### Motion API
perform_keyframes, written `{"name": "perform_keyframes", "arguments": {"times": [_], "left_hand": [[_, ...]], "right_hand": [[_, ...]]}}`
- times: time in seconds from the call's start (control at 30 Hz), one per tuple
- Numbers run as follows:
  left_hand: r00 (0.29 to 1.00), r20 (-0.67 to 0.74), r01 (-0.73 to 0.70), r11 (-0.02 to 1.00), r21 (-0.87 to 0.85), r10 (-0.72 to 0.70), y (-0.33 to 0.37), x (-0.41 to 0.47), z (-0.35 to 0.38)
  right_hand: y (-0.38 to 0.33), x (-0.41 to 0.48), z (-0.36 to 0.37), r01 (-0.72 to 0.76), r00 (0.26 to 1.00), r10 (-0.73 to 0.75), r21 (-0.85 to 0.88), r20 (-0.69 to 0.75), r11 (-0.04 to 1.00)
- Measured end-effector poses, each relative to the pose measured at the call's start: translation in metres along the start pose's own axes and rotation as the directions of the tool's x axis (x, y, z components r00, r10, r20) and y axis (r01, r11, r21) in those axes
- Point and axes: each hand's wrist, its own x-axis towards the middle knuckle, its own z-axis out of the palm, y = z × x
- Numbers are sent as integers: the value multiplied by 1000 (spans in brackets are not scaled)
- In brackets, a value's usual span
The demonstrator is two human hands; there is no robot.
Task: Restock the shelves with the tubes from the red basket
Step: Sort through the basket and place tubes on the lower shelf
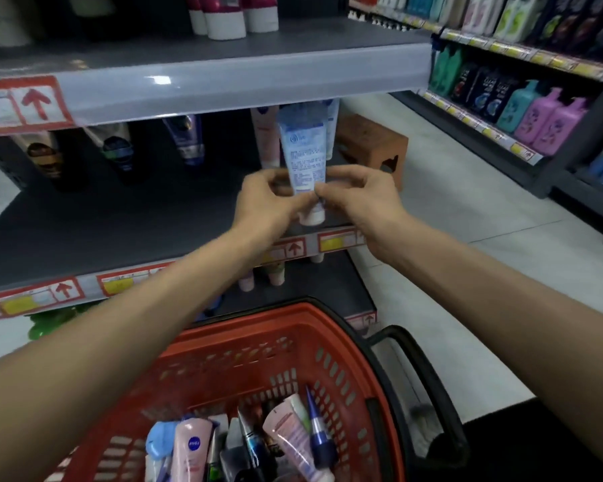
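Pale-blue plastic is sitting between my fingertips: my left hand (272, 200) and my right hand (357, 200) are both pinching the tube (303, 151) low on its body, just above its white cap (312, 217), which is pointing down. I am judging it light and soft-walled (a squeeze tube of this kind should dent under a hard pinch), with a glossy skin that could slide. So the firmer shoulder near the cap is looking like the best place to hold, and I am gripping there with fingertips, not a whole fist. The tube is standing nearly upright, its cap at or just over the front of the middle shelf (101, 231); whether it is touching down I cannot tell. Just behind it a pink tube (268, 140) is standing on its own cap. Below my forearms the red basket (314, 318) is holding many more tubes (293, 440), lying jumbled.
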Motion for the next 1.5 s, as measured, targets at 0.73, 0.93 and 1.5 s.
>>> {"name": "perform_keyframes", "arguments": {"times": [0.73,0.93,1.5], "left_hand": [[980,-194,59,995,77,-43,-40,142,84],[986,-168,21,997,68,-9,-36,143,87],[995,-12,91,982,-165,-94,1,-41,-6]], "right_hand": [[-1,65,-27,-234,971,234,334,43,913],[2,74,-21,-272,959,281,363,29,891],[3,-12,1,-324,937,299,125,181,938]]}}
